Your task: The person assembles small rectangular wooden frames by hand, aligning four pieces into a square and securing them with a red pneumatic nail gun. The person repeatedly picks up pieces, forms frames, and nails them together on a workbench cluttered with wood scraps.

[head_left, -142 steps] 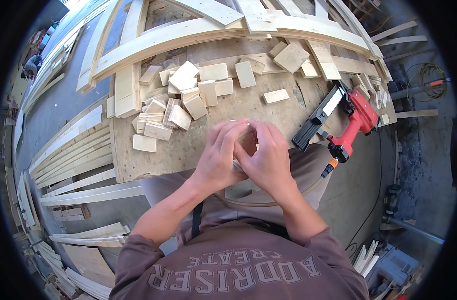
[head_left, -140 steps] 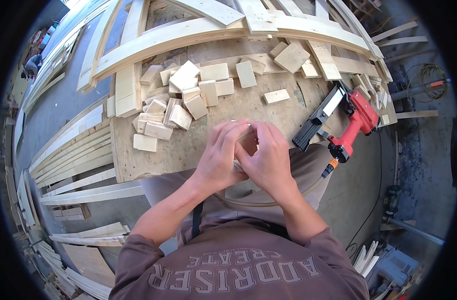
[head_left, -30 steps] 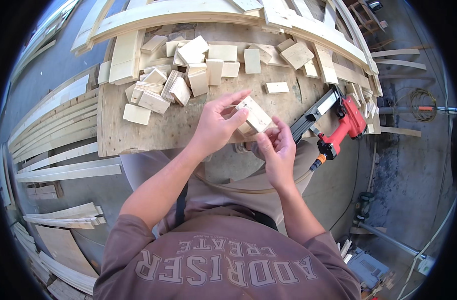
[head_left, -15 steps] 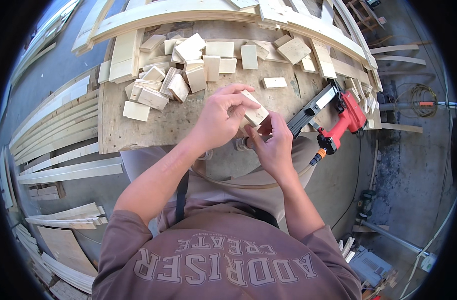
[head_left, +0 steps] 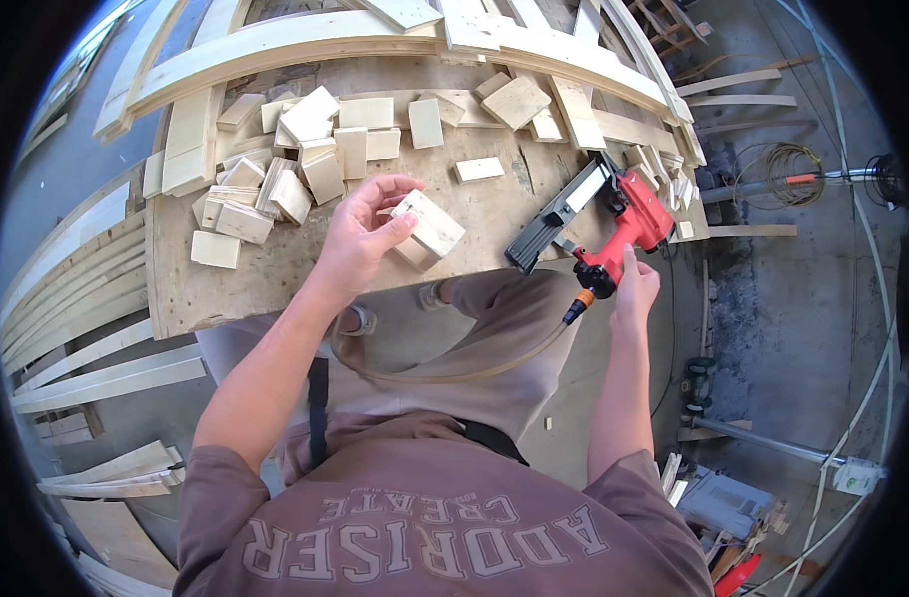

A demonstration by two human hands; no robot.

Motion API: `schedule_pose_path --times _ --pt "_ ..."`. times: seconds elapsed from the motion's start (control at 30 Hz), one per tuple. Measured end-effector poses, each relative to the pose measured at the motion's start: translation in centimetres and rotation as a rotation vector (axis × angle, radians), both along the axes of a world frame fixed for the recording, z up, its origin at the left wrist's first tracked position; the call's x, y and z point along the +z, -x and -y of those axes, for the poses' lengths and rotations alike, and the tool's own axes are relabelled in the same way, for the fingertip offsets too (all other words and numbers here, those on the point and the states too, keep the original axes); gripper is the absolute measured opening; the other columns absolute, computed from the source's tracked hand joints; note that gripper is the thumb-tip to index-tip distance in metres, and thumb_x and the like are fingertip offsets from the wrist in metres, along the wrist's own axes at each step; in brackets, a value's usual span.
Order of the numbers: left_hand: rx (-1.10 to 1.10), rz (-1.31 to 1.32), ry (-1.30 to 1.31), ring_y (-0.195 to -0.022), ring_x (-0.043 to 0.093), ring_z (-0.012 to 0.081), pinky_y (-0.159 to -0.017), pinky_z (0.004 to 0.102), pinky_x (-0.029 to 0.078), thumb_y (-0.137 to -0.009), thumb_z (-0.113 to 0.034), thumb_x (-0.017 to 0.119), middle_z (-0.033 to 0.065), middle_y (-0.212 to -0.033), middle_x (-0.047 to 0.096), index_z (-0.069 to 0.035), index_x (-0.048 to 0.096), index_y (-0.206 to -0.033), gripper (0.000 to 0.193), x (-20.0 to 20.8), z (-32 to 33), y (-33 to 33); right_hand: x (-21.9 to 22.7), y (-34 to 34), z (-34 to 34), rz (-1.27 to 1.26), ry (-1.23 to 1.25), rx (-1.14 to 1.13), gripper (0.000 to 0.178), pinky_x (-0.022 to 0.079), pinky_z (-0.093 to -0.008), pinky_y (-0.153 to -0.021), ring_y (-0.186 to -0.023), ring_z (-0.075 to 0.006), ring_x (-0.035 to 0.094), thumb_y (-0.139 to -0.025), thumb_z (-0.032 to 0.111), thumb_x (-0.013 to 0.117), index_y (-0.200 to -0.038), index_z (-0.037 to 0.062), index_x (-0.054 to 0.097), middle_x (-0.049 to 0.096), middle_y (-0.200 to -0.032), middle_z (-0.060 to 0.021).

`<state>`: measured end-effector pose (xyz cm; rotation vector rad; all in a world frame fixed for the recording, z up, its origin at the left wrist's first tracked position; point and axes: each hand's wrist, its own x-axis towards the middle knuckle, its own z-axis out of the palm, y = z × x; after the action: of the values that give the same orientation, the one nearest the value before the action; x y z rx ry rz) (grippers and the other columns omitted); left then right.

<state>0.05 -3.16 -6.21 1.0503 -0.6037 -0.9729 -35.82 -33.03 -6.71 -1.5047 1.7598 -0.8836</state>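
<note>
My left hand is closed round small pale wood blocks, held just above the front edge of the workbench. They look like two pieces laid together, the thumb on top. At the right end of the bench lies a red and black nail gun, an air hose running from its handle. My right hand is beside that handle, index finger stretched up along it and apparently touching. The other fingers are partly hidden, and no grip round the handle shows.
Loose wood blocks are heaped on the bench's far left, and a single block lies near its middle. Long boards cross the back. More planks are stacked on the left. A coiled hose lies on the right floor.
My right hand has left the wood and moved right to the nail gun's handle. The wood is now in my left hand alone. The whole view has shifted somewhat.
</note>
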Motion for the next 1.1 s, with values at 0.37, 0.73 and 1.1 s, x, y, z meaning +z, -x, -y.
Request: schedule_pose_path --times 0.37,0.73,1.1 --pt "0.044 -0.106 0.021 -0.117 0.069 0.0131 -0.107 0.0317 0.053 -0.103 -0.005 0.075 0.0074 -0.129 0.075 -0.001 0.070 -0.137 0.035 -2.0 0.4 0.0 0.8 -2.9 5.2 0.351 -0.316 0.301 0.006 0.063 -0.0412 -0.068 -0.070 -0.0267 0.072 -0.098 0.003 0.070 -0.096 -0.0015 0.067 0.070 -0.081 -0.0126" --pt "0.096 -0.055 0.068 -0.113 0.066 0.0100 -0.105 0.0296 0.052 -0.102 -0.008 0.076 0.0029 -0.121 0.072 -0.001 0.069 -0.133 0.033 -2.7 0.7 0.7 19.7 -4.5 -9.8 0.724 -0.275 0.638 0.014 0.052 -0.0372 -0.052 -0.056 -0.0178 0.055 -0.105 0.010 0.066 -0.095 0.0033 0.058 0.053 -0.073 -0.0058" --pt "0.134 -0.020 0.073 -0.112 0.067 0.0088 -0.105 0.0301 0.055 -0.102 -0.010 0.077 0.0027 -0.119 0.071 -0.001 0.069 -0.133 0.033 -3.0 1.2 1.2 27.0 -10.0 -13.8 -0.169 -0.341 1.064 0.022 0.051 -0.0338 -0.051 -0.050 -0.0169 0.059 -0.094 -0.010 0.059 -0.116 -0.0076 0.059 0.063 -0.070 -0.0091"
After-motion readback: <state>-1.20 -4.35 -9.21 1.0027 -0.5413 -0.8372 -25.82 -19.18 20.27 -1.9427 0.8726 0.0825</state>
